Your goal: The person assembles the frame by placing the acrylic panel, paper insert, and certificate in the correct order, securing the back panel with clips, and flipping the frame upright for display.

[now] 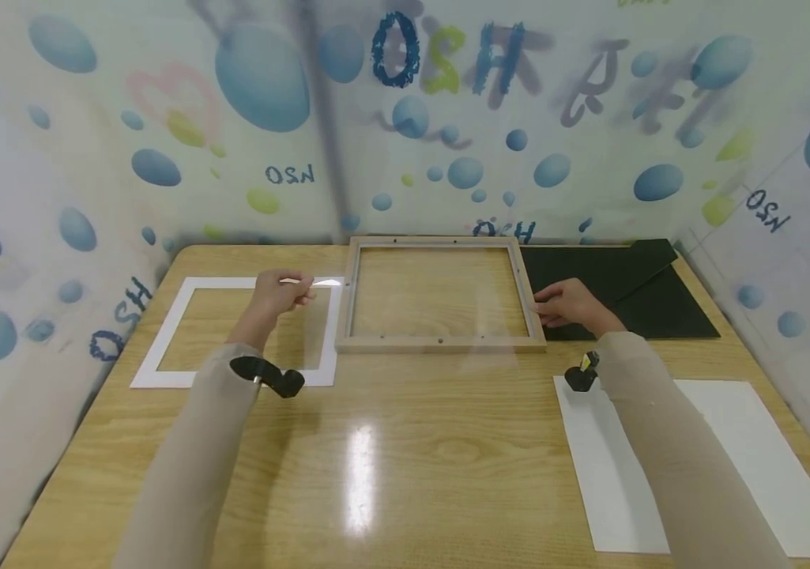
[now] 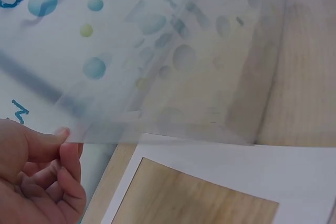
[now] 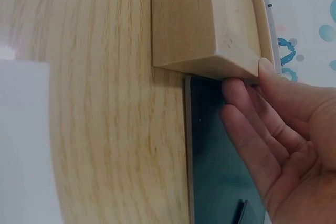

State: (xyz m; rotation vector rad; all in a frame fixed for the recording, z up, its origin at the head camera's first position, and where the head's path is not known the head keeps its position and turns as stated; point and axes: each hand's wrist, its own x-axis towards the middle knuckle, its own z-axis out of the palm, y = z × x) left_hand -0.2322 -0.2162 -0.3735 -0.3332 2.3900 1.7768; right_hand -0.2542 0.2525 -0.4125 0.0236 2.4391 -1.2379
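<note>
Gleaming beside spotted walls (image 1: 405,134), the tabletop (image 1: 440,466) bears a frame (image 1: 426,240)

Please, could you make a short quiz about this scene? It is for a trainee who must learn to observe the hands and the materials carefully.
1. Which thing lies directly left of the wooden frame? A) black panel; B) white mat with a cut-out; C) solid white panel.
2. True or false: the right hand is at the wooden frame's left side.
3. Complete: the left hand pinches a see-through ____.

Key: 1. B. 2. False; it is at the frame's right side. 3. Clear sheet.
</note>
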